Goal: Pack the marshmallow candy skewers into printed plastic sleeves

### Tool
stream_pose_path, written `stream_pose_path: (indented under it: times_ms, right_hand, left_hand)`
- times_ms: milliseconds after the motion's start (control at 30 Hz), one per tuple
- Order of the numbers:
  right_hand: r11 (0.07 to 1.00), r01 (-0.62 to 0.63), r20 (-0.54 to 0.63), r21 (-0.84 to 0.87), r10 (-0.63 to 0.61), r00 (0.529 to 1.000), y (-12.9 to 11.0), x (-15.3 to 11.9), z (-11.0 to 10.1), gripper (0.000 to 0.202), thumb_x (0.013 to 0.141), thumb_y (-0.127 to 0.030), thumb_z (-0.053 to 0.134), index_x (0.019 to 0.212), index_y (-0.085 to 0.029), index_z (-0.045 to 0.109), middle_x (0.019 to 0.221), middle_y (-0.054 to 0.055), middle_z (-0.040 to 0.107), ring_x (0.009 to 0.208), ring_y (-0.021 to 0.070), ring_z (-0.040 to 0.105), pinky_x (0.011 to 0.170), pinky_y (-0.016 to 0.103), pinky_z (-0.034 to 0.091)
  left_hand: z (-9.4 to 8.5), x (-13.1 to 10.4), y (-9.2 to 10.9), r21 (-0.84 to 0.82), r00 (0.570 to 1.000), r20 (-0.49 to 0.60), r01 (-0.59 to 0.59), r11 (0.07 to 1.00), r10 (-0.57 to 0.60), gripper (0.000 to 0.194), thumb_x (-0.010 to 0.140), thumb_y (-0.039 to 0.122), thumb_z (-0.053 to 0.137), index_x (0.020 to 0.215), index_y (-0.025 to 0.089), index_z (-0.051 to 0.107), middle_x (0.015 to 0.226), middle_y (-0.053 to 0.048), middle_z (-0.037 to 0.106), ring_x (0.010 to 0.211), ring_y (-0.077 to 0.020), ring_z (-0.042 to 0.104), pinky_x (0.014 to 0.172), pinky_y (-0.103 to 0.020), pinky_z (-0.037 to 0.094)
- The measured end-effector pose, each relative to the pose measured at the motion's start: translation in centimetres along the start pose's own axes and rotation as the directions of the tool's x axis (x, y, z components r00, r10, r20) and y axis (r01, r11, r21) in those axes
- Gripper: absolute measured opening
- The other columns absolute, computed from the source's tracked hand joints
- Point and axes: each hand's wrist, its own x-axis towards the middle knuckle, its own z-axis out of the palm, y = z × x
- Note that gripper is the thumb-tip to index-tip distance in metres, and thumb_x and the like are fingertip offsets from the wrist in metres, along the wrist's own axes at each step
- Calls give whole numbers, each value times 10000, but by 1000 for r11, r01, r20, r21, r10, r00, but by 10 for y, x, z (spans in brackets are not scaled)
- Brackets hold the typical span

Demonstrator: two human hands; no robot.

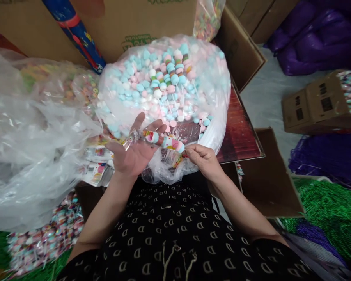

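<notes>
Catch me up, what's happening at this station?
A person is handling a marshmallow skewer in a clear, printed wrapper. The right hand pinches one end, while the left hand is open, palm up, at the other. In front, several unwrapped skewers lie on pink, blue and white marshmallows in a big clear plastic bag. More wrapped sweets are piled at lower left.

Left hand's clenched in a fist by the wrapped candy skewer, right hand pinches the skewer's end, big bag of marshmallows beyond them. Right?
Not quite: the left hand is open, palm up, per the head view. The right hand does pinch the wrapped candy skewer, with the bag of marshmallows beyond.
</notes>
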Motion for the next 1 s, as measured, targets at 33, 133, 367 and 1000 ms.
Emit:
stream_pose_path:
  times_ms: [33,133,367,1000]
  right_hand:
    - [999,-14,-5,33,14,1000,-1,0,4,368,935,-555,661,871,-201,744,726,-5,657,682,139,601,613,254,481]
    - [994,-49,17,97,47,999,-2,-1,13,331,919,-530,687,913,-202,736,688,-26,602,597,113,503,564,246,422]
    - [988,-43,48,149,36,998,9,-4,23,314,953,-511,660,1006,-217,758,733,-18,657,617,119,565,579,254,472]
    - [999,21,2,38,-21,1000,15,-12,52,293,1003,-447,579,1074,-212,738,614,-37,608,551,127,578,570,258,490]
  left_hand:
    - [2,0,-3,12,1000,-6,-26,1000,26,783,692,846,732,1264,313,684,1239,-116,729,1270,-365,669,927,-471,601]
    - [6,1,-9,35,997,-16,-72,997,73,786,646,766,836,1285,341,664,1240,-96,722,1288,-362,658,935,-450,595]
    - [10,-5,-13,-8,992,-53,-117,993,116,666,714,696,837,1257,347,674,1182,-61,730,1165,-296,717,879,-397,604]
    - [12,-2,-42,-84,1000,8,-15,996,15,298,893,500,778,916,219,683,741,31,592,787,-133,669,909,-332,582]
